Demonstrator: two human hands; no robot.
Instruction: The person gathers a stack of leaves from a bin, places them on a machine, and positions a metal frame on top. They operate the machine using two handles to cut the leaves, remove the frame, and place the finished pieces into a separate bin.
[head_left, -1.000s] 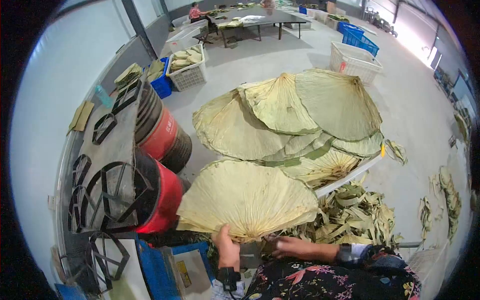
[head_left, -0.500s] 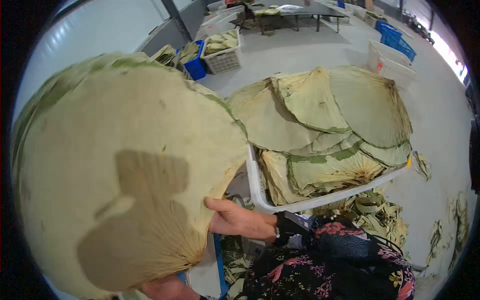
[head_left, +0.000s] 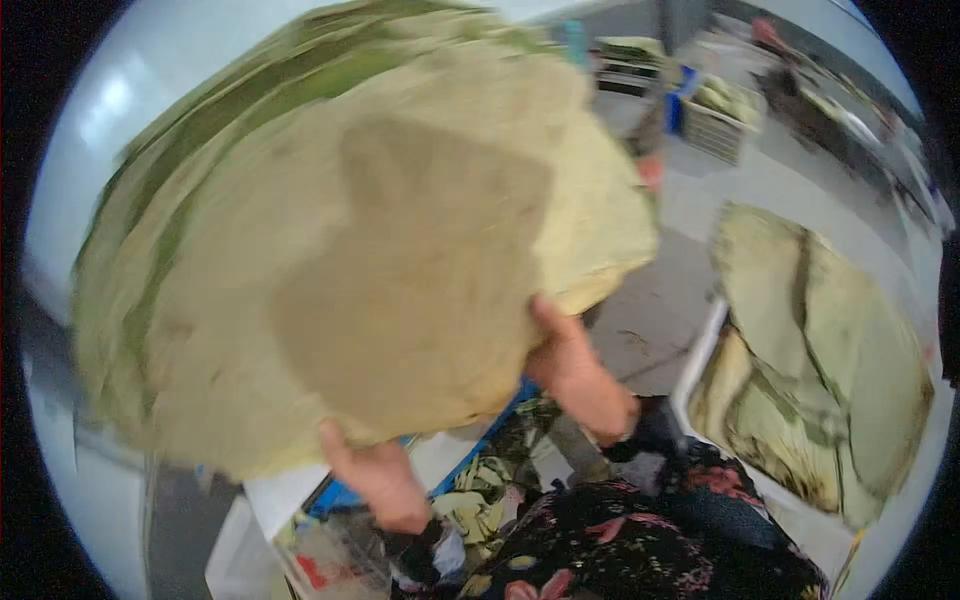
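A stack of large, pale dried lotus leaves [head_left: 230,270], green along its layered far edge, is held up in front of me and fills the left and middle of the view. My left hand [head_left: 378,485] grips its near edge, thumb on top and fingers hidden underneath. On the right side of the stack, my right hand [head_left: 585,385] is closed on the edge in the same way. A dark shadow falls across the top leaf, and motion blurs its surface. More dried leaves [head_left: 870,340] lie heaped in a white bin [head_left: 692,385] at my right.
Below the stack is a white work surface with a blue edge [head_left: 450,475]. Leaf scraps [head_left: 480,505] lie beneath, close to my body. Farther back stand a light crate [head_left: 715,130] of leaves and a blue bin [head_left: 678,95]. A long table [head_left: 850,120] is at far right.
The leaf stack has moved right and tilted flatter, and my left hand now shows at its near edge. The view has swung left, so the white bin appears farther right.
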